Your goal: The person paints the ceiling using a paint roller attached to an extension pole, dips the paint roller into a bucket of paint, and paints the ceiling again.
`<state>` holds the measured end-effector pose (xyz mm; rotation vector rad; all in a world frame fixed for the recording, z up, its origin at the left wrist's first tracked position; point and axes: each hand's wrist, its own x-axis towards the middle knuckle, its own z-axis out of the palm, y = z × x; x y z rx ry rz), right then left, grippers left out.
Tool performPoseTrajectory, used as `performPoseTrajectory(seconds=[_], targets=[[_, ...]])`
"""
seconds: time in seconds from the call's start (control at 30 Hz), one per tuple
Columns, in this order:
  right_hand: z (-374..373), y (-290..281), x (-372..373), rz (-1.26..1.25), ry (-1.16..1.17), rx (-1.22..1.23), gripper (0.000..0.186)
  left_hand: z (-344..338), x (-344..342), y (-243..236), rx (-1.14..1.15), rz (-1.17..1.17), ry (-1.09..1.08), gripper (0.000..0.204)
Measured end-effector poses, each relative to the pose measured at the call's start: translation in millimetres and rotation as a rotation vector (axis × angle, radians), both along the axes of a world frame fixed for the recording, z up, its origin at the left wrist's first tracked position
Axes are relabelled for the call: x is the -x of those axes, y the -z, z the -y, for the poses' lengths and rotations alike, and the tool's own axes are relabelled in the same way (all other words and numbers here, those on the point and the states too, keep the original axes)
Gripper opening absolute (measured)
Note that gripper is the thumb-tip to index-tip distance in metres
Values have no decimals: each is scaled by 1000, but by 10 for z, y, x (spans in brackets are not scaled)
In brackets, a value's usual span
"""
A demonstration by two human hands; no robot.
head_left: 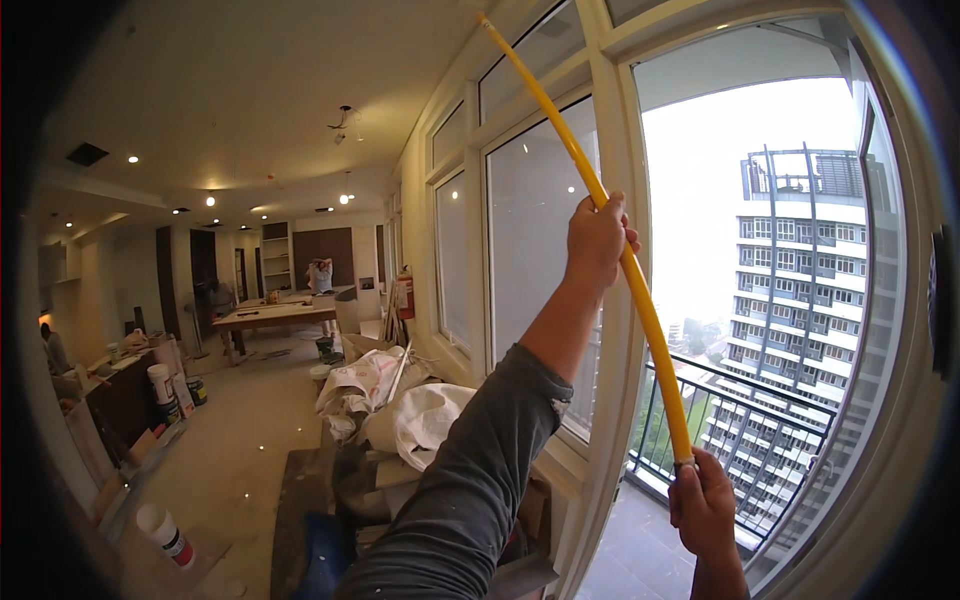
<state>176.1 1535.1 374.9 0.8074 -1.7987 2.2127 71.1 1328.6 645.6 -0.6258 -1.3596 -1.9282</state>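
Observation:
A long yellow pole (565, 135) slants up in front of me, from the lower right to the ceiling's edge above the windows. Its upper tip is small and blurred, so what is fixed there cannot be made out. My left hand (597, 240) is closed around the middle of the pole. Lower down, my right hand (703, 500) grips the pole's bottom end, before the open balcony doorway. White window frames (612, 130) stand right behind the pole.
White sacks (430, 420) and stacked boards are heaped below the windows. A dark balcony railing (745, 425) lies beyond the doorway. A white bucket (165, 537) stands on the floor at left. Farther back are a worktable (265, 315), a person (320, 277) and a red fire extinguisher (405, 296).

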Motion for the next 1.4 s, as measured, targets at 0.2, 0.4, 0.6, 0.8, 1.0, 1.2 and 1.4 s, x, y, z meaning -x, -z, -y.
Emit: performPoseTrajectory(seconds=[0.2,0.4,0.6,0.8,1.0,1.2,1.4], targets=[[-734,436,-21,-94,56,26,31,-787,-172,217,59,-40,1,23],[-1311,721,-434,-91,134,12,38,-1402,-396,490,139,-45,1,24],[-1521,884,-517,-102,115,24,38,-1528,-466,702,270,-130,12,25],[-1309,690,-212,-127,58,9,39,-1263,-145,508,209,-92,-38,23],[-792,408,357,-127,-27,80,33,-734,145,240,174,-26,-119,18],[-114,6,738,-86,-79,56,37,-4,649,26,134,-19,-125,18],[556,-244,1267,-140,-102,-33,37,838,1347,-170,117,-43,-88,17]])
